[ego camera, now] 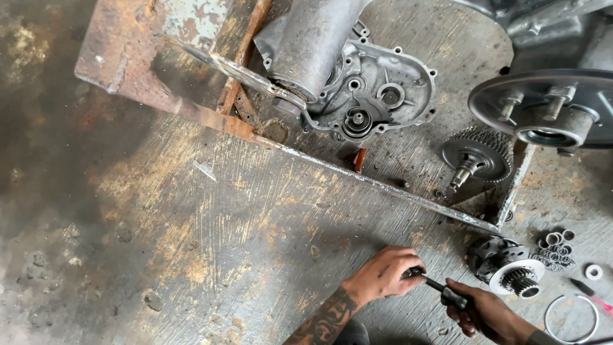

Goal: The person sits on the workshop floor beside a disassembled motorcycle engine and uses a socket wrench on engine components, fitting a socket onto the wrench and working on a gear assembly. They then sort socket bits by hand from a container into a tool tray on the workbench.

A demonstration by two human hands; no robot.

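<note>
Hands (434, 291) around slim dark tool (440, 289)

Left hand (383, 273), right hand (484, 312) clenched

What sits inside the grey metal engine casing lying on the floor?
Inside the grey metal engine casing, a round bearing seat and a small shaft stub show. A dull metal cylinder covers its left part.

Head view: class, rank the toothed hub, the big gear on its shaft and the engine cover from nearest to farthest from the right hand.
1. Toothed hub, just right of the right hand.
2. Big gear on its shaft, farther up.
3. Engine cover, top centre, farthest.
</note>
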